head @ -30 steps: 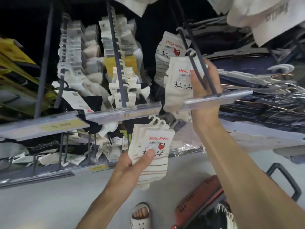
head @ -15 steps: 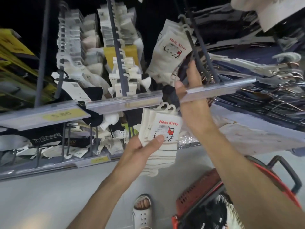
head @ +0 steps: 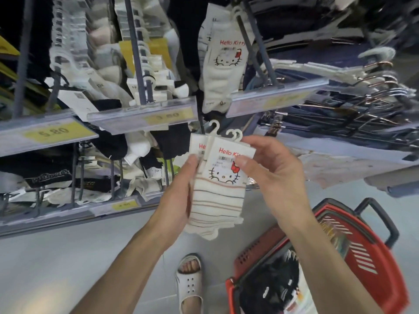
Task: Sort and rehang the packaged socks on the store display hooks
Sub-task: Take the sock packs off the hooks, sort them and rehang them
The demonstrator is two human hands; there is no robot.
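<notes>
A small stack of white striped Hello Kitty sock packs [head: 218, 184] with white plastic hangers sits below the display rails. My left hand [head: 181, 191] grips the stack from its left side. Pinching the front pack's card at its top right corner is my right hand [head: 269, 173]. Above, white Hello Kitty sock packs [head: 223, 64] hang on a dark display hook [head: 260, 48] behind a clear price rail [head: 276, 99].
More hooks at left carry white and black socks [head: 108, 64] behind price rails marked 5.80 [head: 53, 133]. Metal clothes hangers [head: 362, 98] crowd the right. A red shopping basket [head: 353, 252] stands on the grey floor at lower right, beside my sandalled foot [head: 189, 279].
My right hand left the upper hook, where a sock pack now hangs, and came down to the stack in my left hand. The view shifted slightly downward.
</notes>
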